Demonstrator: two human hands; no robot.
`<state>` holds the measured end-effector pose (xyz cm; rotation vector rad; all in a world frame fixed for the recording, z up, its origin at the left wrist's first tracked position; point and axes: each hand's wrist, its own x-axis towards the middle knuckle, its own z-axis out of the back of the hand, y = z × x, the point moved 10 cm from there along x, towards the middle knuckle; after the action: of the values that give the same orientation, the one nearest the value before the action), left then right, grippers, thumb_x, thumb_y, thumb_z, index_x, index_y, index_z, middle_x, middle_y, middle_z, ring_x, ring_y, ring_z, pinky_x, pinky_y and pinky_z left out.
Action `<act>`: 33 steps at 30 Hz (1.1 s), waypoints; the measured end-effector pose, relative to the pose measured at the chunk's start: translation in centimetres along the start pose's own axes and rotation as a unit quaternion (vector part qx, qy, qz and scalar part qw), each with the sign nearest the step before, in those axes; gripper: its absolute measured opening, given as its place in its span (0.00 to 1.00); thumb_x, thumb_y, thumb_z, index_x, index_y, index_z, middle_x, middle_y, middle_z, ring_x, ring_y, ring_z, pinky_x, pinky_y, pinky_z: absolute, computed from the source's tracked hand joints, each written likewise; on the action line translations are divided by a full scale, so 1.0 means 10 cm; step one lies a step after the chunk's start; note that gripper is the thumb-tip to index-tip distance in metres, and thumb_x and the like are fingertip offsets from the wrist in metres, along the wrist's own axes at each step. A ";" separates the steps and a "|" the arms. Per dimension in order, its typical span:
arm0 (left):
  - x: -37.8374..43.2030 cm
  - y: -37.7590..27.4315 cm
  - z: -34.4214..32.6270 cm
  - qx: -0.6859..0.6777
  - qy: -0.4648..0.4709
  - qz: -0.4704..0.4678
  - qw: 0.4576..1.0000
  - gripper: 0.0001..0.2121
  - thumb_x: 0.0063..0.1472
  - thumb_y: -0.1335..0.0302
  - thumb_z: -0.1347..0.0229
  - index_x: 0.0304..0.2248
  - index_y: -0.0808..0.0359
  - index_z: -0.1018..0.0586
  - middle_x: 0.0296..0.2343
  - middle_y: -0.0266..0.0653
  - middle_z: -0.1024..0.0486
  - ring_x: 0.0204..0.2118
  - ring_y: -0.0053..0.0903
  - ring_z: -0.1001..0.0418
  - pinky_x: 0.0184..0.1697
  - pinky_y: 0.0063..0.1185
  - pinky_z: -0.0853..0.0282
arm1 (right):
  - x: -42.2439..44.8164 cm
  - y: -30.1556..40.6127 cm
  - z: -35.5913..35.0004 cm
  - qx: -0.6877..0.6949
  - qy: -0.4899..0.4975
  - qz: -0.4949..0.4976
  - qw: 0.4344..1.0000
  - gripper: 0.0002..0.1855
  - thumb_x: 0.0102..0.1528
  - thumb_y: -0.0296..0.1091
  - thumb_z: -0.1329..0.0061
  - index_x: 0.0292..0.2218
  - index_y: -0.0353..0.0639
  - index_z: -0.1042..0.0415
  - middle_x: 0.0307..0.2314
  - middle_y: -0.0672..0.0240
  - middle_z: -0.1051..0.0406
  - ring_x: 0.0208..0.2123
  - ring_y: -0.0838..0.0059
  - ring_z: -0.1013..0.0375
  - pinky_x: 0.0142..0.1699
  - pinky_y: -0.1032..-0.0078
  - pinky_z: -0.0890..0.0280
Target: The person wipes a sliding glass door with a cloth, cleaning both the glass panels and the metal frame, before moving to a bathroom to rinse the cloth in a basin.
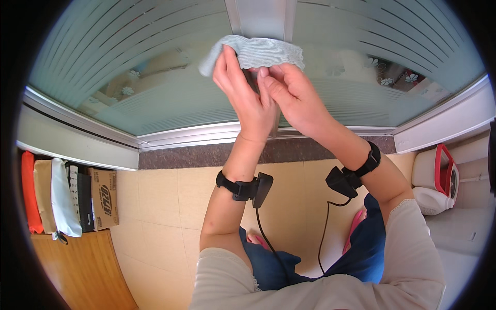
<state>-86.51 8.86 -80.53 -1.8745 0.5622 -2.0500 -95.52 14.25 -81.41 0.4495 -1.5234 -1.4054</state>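
Observation:
A light blue ribbed cloth (267,52) is spread between my two hands, in front of the metal middle frame (259,19) of frosted glass sliding doors. My left hand (246,91) has its fingers up against the left part of the cloth, which drapes over them. My right hand (292,93) pinches the cloth's lower right edge, its thumb close to my left thumb. Both hands are raised near the glass panels (174,97), which bear stripes and flower patterns. Whether the cloth touches the glass cannot be told.
A dark stone threshold (193,155) runs below the doors. On the left, bags and a cardboard box (102,197) stand on a wooden cabinet (81,267). To the right are a white and red container (430,170) and a white plastic jug (430,199). Cables hang from both wrist straps.

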 end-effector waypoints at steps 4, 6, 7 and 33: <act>0.29 -0.07 -0.09 0.025 0.018 -0.053 0.998 0.30 0.57 0.78 0.50 0.58 0.75 0.45 0.55 0.59 0.49 0.51 0.46 0.43 0.54 0.36 0.44 | 0.21 0.07 -0.07 -0.074 0.041 -0.012 0.996 0.12 0.60 0.32 0.60 0.35 0.29 0.33 0.30 0.56 0.29 0.32 0.71 0.27 0.38 0.75 0.35; 0.48 -0.18 -0.13 -0.036 0.035 -0.004 0.999 0.31 0.55 0.80 0.49 0.58 0.74 0.45 0.55 0.59 0.49 0.51 0.45 0.41 0.52 0.33 0.41 | 0.23 0.44 0.09 -0.065 -0.063 0.148 0.985 0.12 0.59 0.32 0.58 0.37 0.29 0.34 0.31 0.55 0.30 0.32 0.70 0.28 0.37 0.75 0.35; 0.53 -0.14 -0.17 -0.100 0.054 0.045 0.992 0.32 0.54 0.82 0.48 0.58 0.73 0.44 0.55 0.59 0.49 0.50 0.45 0.39 0.51 0.30 0.38 | 0.23 0.49 0.06 -0.061 -0.057 0.151 0.985 0.12 0.59 0.32 0.58 0.37 0.29 0.34 0.31 0.55 0.30 0.32 0.70 0.28 0.37 0.75 0.35; -0.48 3.45 1.39 -0.052 -0.241 0.262 0.933 0.34 0.53 0.70 0.44 0.56 0.70 0.45 0.54 0.47 0.42 0.58 0.39 0.47 0.63 0.37 0.56 | 0.34 0.42 -1.16 -0.460 0.073 0.287 0.837 0.22 0.44 0.19 0.52 0.43 0.42 0.28 0.51 0.55 0.38 0.56 0.46 0.43 0.54 0.58 0.41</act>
<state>-73.50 -20.21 -100.32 -1.9205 0.9212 -1.1938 -86.03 6.31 -77.90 -0.4622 -0.6147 -1.3744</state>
